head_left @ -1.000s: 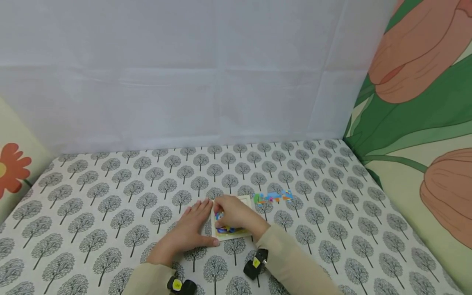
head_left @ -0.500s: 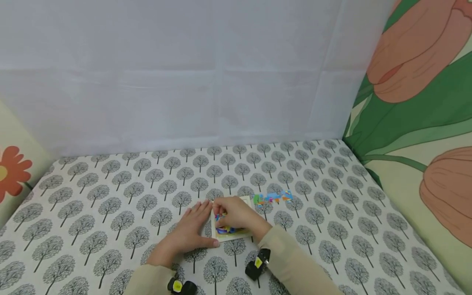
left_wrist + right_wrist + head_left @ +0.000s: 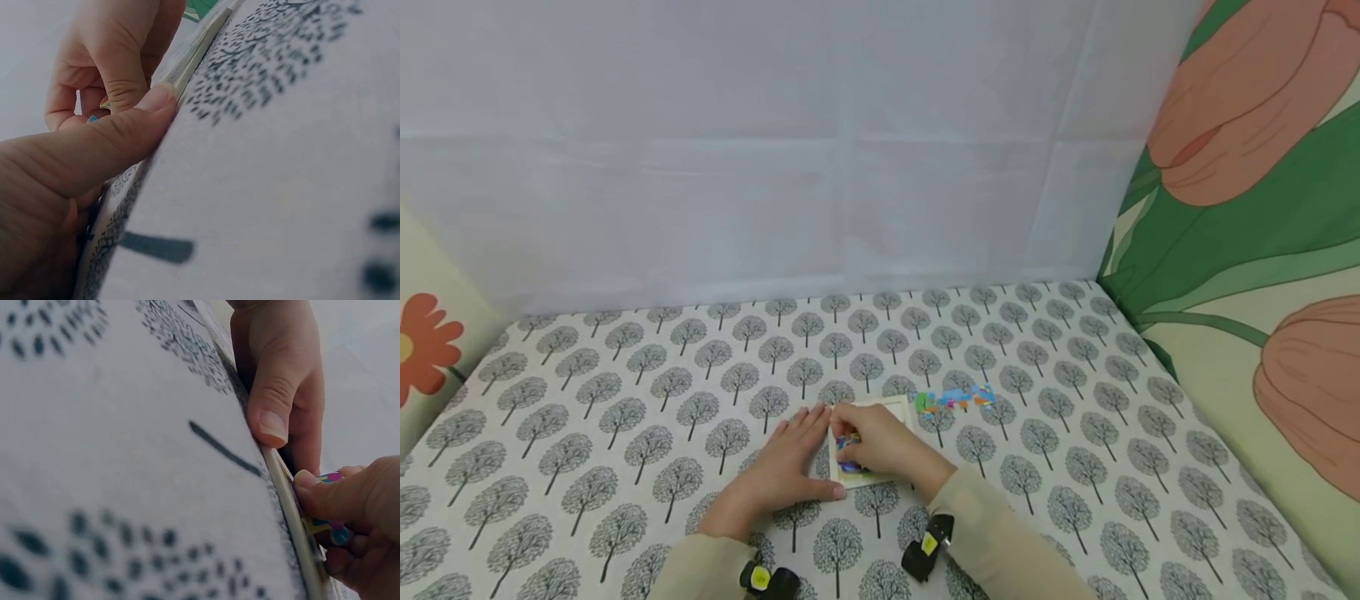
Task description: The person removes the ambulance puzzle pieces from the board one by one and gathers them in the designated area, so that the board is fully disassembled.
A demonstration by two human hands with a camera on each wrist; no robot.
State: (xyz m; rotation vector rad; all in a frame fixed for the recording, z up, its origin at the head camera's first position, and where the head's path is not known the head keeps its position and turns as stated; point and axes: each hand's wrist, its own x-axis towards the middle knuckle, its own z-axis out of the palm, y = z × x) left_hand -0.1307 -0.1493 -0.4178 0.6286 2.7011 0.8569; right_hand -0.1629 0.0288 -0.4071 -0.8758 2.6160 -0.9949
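A small puzzle board [image 3: 893, 405] with a pale frame lies flat on the cloth in the head view. My left hand [image 3: 784, 468] rests beside its left edge with fingers straight, the thumb touching the near left corner. Over the board, my right hand [image 3: 880, 439] pinches a colourful puzzle piece [image 3: 331, 477] between thumb and fingers. The right wrist view shows this piece at the board's surface, partly covered by the fingers. Much of the board's picture is hidden under the right hand.
Several loose puzzle pieces [image 3: 955, 400] lie in a row just right of the board. A tree-patterned cloth [image 3: 700, 408] covers the table. Behind it hangs a white sheet [image 3: 760, 167], with a flower-patterned wall [image 3: 1247, 250] on the right.
My right hand has shifted slightly toward the near side over the board, still pinching the piece. The left hand and the loose pieces stay where they were.
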